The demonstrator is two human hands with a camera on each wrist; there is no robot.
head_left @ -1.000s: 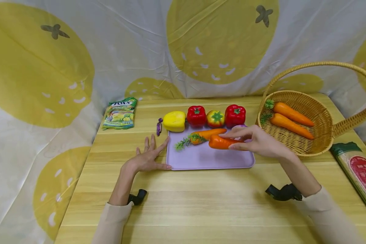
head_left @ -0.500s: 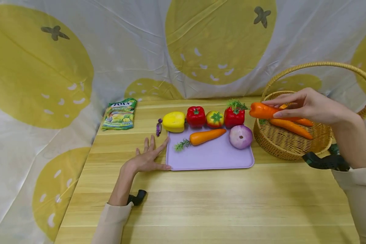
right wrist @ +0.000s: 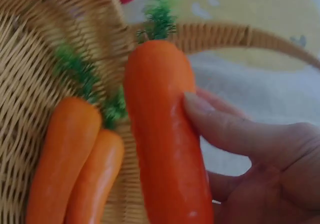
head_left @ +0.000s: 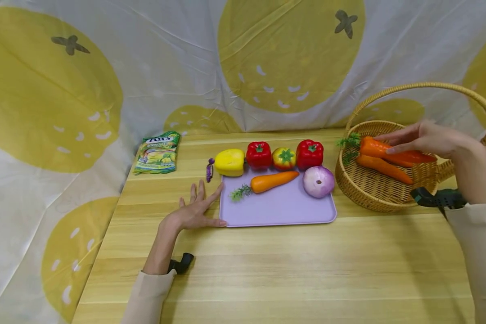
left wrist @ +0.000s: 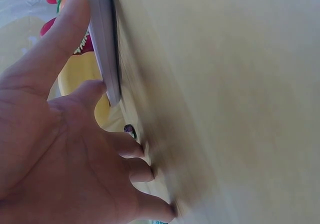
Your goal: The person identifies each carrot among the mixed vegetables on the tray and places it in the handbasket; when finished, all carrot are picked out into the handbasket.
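pinching carrot (right wrist: 162, 109) in right hand (head_left: 441, 139) over basket (head_left: 358, 198) at three o'clock; touching tray (head_left: 279, 213) at nine o'clock with spread left hand (head_left: 192, 216); could roll off other carrots (right wrist: 65, 159) if released tilted.

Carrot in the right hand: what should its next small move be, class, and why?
Probably a gentle lowering of the carrot into the basket. The right hand grips it over the basket, and two other carrots already lie inside.
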